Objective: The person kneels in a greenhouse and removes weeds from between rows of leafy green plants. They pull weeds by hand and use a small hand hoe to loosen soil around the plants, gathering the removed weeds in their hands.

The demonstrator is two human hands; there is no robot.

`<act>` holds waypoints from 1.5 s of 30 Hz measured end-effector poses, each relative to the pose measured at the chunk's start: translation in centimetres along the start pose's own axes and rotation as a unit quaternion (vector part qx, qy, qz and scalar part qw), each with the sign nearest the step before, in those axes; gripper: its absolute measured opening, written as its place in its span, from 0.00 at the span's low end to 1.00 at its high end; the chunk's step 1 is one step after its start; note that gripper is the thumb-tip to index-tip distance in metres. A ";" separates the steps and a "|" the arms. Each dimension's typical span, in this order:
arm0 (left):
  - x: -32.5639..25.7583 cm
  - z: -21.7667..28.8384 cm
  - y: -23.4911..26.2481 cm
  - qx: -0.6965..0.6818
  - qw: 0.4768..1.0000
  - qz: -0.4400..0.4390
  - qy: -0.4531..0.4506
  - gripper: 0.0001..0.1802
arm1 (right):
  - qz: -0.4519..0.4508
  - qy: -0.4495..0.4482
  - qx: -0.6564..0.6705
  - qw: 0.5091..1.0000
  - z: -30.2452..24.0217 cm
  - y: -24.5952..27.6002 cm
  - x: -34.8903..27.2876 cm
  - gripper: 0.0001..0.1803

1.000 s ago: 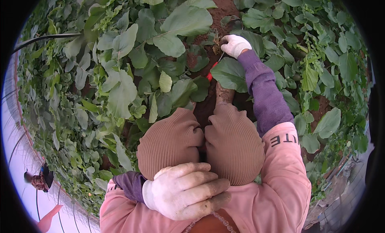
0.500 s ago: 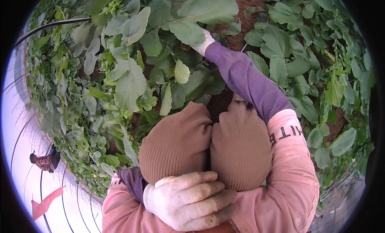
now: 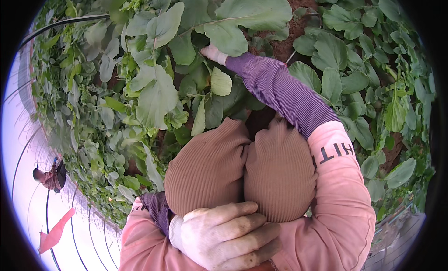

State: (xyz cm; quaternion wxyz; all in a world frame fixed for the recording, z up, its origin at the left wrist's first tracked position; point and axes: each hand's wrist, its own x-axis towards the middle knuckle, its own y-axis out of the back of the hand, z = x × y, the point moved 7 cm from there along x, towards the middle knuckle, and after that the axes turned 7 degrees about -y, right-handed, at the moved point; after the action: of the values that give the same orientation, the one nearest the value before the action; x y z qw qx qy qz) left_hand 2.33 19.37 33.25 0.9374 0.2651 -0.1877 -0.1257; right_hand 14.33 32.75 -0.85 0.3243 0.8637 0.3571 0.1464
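My left hand (image 3: 228,237), in a dirty white glove, lies across my lap just below my knees in brown ribbed trousers (image 3: 205,170). Its fingers are stretched out, with their tips against the pink right sleeve (image 3: 322,219). Farther forward, my right hand (image 3: 215,54) reaches in among broad-leaved green plants. Only the wrist and part of that white glove show below a large lobed leaf (image 3: 249,14). Leaves hide its fingers, so whatever they touch is out of sight. A pale yellow-green leaf (image 3: 220,82) hangs just below the right hand.
Dense leafy plants (image 3: 112,117) spread on the left, and more plants (image 3: 333,56) on the right. Reddish-brown soil (image 3: 291,35) shows between them. A black hose or hoop (image 3: 70,21) curves in at the upper left. Another person (image 3: 50,177) is far left, near pink cloth (image 3: 57,231).
My right hand has moved left and deeper under the leaves, with the forearm following. The left hand has stayed on my lap. The view has shifted slightly.
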 end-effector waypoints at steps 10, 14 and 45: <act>-0.7 0.1 0.4 -0.005 1.000 0.018 -0.013 0.09 | 0.012 -0.047 -0.114 0.992 9.1 6.6 4.4 0.22; -0.7 0.0 0.5 -0.015 0.999 0.029 -0.014 0.08 | 0.038 -0.028 -0.281 0.958 11.1 13.4 7.4 0.20; 3.7 -3.5 5.3 0.260 0.943 0.207 0.017 0.50 | 0.046 0.048 -0.004 0.998 -16.3 36.9 -13.2 0.19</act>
State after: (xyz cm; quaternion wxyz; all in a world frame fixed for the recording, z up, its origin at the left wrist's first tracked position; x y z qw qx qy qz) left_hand 7.88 24.08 34.44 0.8440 0.4572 -0.2488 0.1289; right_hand 16.44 11.06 35.61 0.3035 0.8699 0.3311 0.2037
